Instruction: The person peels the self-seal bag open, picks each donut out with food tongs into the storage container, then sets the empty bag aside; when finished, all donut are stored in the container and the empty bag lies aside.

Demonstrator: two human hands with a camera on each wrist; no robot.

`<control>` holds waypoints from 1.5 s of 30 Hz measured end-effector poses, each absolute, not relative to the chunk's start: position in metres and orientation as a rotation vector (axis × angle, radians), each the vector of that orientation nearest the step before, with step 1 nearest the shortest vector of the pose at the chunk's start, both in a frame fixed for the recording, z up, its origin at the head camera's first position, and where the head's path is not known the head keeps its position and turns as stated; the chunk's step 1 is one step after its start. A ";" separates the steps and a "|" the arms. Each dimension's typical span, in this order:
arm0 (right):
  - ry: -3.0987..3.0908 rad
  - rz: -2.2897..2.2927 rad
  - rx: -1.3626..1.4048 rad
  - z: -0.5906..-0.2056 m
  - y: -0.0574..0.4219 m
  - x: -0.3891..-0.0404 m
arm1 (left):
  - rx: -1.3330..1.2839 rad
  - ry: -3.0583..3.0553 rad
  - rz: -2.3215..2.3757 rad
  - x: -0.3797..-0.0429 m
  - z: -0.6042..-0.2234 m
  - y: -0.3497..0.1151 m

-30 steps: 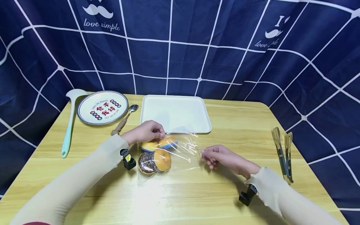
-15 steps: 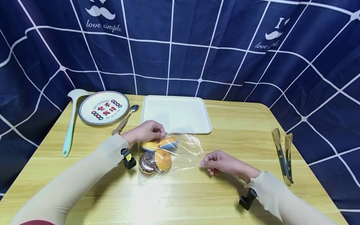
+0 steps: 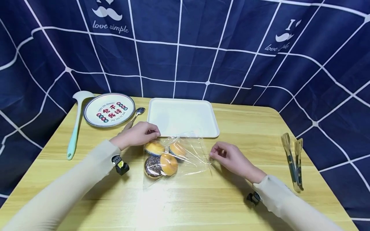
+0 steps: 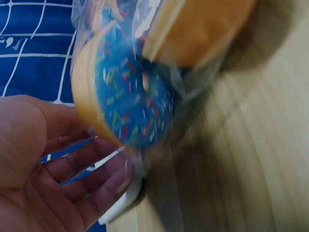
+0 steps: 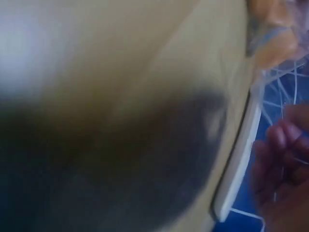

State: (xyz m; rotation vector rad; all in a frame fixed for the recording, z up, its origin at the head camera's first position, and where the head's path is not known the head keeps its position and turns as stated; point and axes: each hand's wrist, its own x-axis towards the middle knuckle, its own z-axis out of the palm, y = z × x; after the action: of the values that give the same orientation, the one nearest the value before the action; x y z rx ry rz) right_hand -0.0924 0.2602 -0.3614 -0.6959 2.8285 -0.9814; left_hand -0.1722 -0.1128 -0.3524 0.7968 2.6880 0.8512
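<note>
A clear plastic bag (image 3: 193, 155) lies on the table with several doughnuts inside. One is a chocolate doughnut (image 3: 152, 166) with pale flecks; beside it a plain orange underside (image 3: 169, 164) faces up. My left hand (image 3: 138, 134) hovers at the bag's upper left, its loosely bent fingers holding nothing. In the left wrist view those fingers (image 4: 77, 169) spread near a blue-iced doughnut (image 4: 135, 96) with sprinkles, seen through the film. My right hand (image 3: 231, 158) is just off the bag's right edge, fingers loosely curled; it looks blurred in the right wrist view.
A white tray (image 3: 185, 117) lies just behind the bag. At the left are a ladle (image 3: 75, 128), a patterned plate (image 3: 109, 110) and a spoon (image 3: 140, 111), its handle partly behind my left hand. Tongs (image 3: 293, 162) lie at the right table edge.
My left hand has let go of the bag's upper edge and moved left. The right hand has risen slightly and come off the bag's right edge. The upper doughnuts have drawn apart a little.
</note>
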 end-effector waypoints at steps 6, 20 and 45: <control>2.872 -0.630 -1.226 -0.362 0.254 -0.101 | 0.892 2.680 0.830 -0.172 -0.357 -0.122; 2.766 -0.209 -1.252 -0.374 0.246 -0.097 | 0.816 2.582 0.952 -0.172 -0.359 -0.124; 2.817 -0.107 -1.148 -0.368 0.259 -0.093 | 0.877 2.524 0.984 -0.176 -0.360 -0.138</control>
State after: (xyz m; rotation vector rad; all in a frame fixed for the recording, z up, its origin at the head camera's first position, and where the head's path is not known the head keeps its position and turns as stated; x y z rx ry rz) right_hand -0.0931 0.2591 -0.3679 -1.1485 2.8167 -0.1070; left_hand -0.1756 -0.1381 -0.3595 0.8770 2.5238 0.9842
